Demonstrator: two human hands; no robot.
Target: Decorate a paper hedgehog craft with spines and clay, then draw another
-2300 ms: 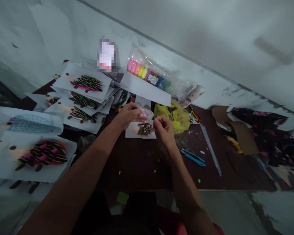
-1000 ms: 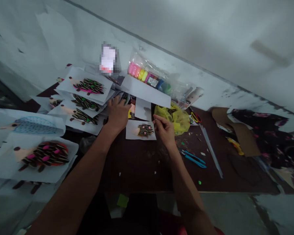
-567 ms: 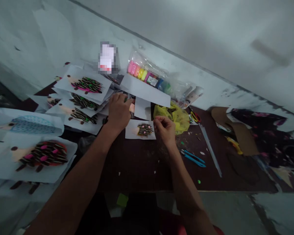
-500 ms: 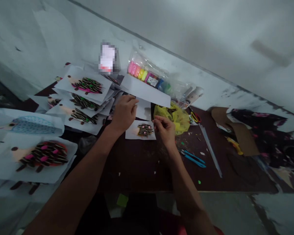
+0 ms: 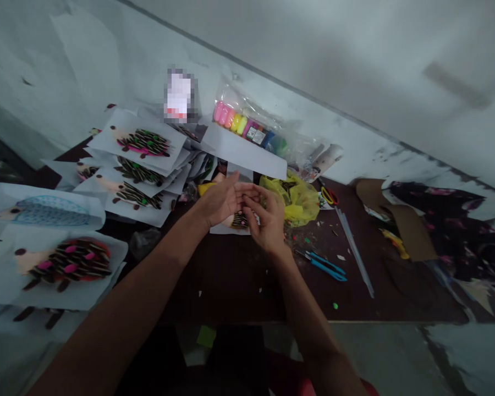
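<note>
My left hand (image 5: 225,201) is open, palm turned up and to the right, above the left part of a small white card. Against its palm and fingers rest the bent fingertips of my right hand (image 5: 268,217), with thumb and fingers drawn together. Anything small between them is hidden. Below both hands lies the card (image 5: 218,229) bearing a hedgehog figure (image 5: 238,221) with dark spines and pink dots, partly covered by my hands. Just right of my right hand, a yellow plastic bag (image 5: 305,206) holds dark strips.
Stacked hedgehog pictures (image 5: 138,192) stand at left, nearer ones (image 5: 70,264) below. Clay tubs (image 5: 247,126) in a clear bag sit at the wall. A blue cutter (image 5: 325,267), scissors (image 5: 329,196), a clear stick (image 5: 357,253) and brown cardboard (image 5: 408,225) lie to the right.
My left hand has turned palm up and moved right and down, its fingers spreading. My right hand has shifted left to meet it. Together they now cover most of the card.
</note>
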